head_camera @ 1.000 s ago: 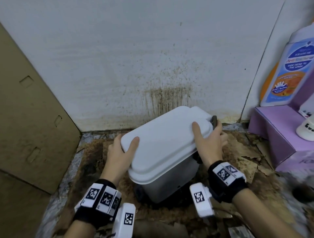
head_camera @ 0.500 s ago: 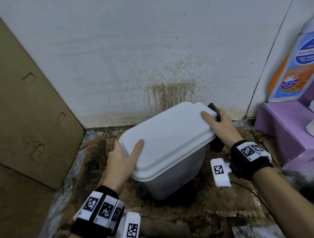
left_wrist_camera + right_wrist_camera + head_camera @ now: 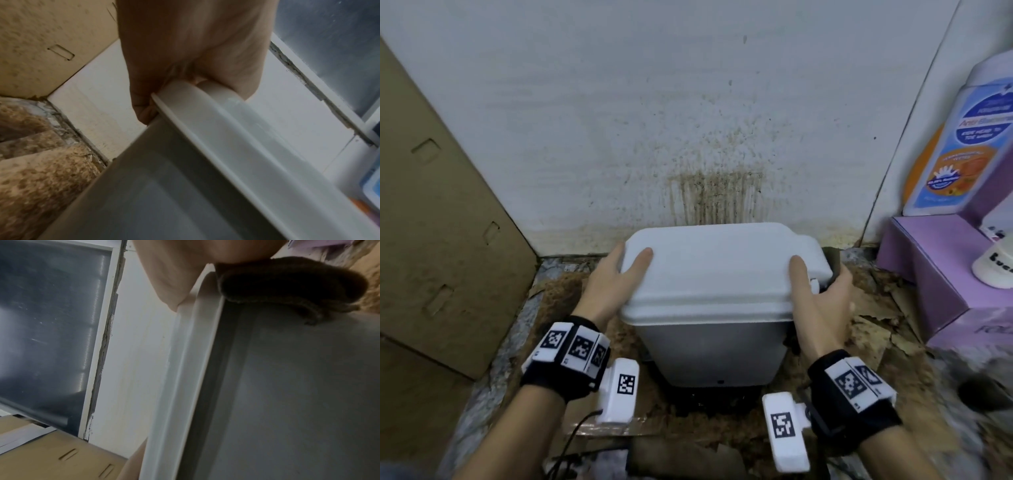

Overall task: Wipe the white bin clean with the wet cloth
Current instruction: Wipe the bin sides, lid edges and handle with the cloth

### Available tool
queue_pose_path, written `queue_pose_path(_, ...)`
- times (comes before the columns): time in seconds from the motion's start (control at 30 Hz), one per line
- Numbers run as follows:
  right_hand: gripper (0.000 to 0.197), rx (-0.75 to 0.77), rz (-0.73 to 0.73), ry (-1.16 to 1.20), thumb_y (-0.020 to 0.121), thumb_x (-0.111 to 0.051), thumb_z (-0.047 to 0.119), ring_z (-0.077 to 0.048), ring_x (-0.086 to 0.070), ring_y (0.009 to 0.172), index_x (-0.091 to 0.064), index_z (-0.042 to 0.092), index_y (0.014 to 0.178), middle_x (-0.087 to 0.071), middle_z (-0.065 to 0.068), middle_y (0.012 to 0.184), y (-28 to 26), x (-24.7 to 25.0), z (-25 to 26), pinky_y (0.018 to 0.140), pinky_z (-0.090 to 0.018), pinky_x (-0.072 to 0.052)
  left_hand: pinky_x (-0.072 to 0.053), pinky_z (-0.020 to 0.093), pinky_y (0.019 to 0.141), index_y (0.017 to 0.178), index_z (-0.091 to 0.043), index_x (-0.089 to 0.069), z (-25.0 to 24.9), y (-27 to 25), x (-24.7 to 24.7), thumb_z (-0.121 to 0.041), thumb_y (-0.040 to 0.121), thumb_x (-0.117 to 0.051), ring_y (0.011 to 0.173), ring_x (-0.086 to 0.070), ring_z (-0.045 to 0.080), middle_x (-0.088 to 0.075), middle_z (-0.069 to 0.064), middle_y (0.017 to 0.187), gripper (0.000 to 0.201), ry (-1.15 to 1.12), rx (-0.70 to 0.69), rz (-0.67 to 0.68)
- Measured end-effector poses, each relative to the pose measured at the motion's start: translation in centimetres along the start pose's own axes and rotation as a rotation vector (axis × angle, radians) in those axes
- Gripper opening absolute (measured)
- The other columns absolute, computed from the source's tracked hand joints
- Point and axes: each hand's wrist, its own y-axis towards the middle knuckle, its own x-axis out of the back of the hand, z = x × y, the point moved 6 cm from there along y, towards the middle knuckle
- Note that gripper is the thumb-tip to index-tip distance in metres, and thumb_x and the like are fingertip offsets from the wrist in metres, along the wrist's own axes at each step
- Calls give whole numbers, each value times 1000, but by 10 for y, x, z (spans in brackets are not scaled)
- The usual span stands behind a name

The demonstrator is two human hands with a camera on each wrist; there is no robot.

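The white bin (image 3: 709,346) stands with its lid closed on stained cardboard by the wall. My left hand (image 3: 616,277) grips the lid's left edge, thumb on top and fingers curled under the rim. My right hand (image 3: 822,298) holds the right end, thumb on the lid. Its fingers hold a dark wet cloth (image 3: 834,263) against the bin's side. In the right wrist view the cloth (image 3: 287,287) sits bunched under the lid's rim on the grey bin wall (image 3: 298,394). The left wrist view shows the left hand (image 3: 185,48) wrapped round the bin's rim (image 3: 205,129).
A brown cardboard sheet (image 3: 441,205) leans at the left. The wall (image 3: 715,195) behind the bin has brown drip stains. A purple box (image 3: 928,274) at the right carries a soap bottle (image 3: 969,144) and a white cup (image 3: 996,270). Torn wet cardboard (image 3: 876,308) covers the floor.
Both hands have turned the bin from a slanted position to square with the wall. The left hand slid up to the lid's far left corner; the right hand came nearer.
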Motion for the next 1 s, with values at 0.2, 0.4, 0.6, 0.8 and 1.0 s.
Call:
queue_pose_path(0.2, 74, 20, -19, 12, 90, -60, 56, -21, -32, 136, -37, 21, 149, -46, -2, 144, -8, 3, -7, 110, -38, -37, -25, 41, 123, 162, -26, -26, 5, 9, -3, -64, 96, -55, 153, -29, 20, -28, -7, 168, 82, 29, 1, -18)
queue_pose_path(0.4, 45, -20, -5, 62, 105, -37, 43, -17, -44, 124, -48, 18, 141, -52, 4, 126, 2, 8, -7, 100, -32, -34, -32, 49, 121, 158, -30, -37, 14, 8, -2, -79, 82, -58, 148, -38, 20, -39, -8, 163, 93, -5, -9, -38)
queue_pose_path(0.6, 27, -103, -10, 130, 105, -39, 25, -15, -49, 81, -54, 16, 85, -54, 2, 83, 18, 19, -16, 77, -32, -38, -40, 47, 114, 153, -28, -45, 14, 4, -1, -66, 92, -59, 140, -47, 25, -48, -1, 156, 73, 46, -30, -99)
queue_pose_path(0.8, 36, 53, 57, 31, 105, -45, 22, 0, -41, 55, -48, 23, 69, -45, 8, 65, 13, 21, 6, 58, -24, -33, -41, 55, 110, 141, -24, -58, 7, -6, 4, -75, 84, -51, 131, -47, 29, -54, 7, 140, 77, 262, -113, -215)
queue_pose_path(1.0, 35, 98, 41, 47, 104, -44, 25, -10, -45, 67, -54, 20, 71, -52, 5, 69, 9, 14, 9, 69, -31, -38, -38, 51, 109, 125, -22, -65, -27, -27, 1, -38, 96, -60, 124, -51, 26, -61, 2, 126, 34, 403, -323, -377)
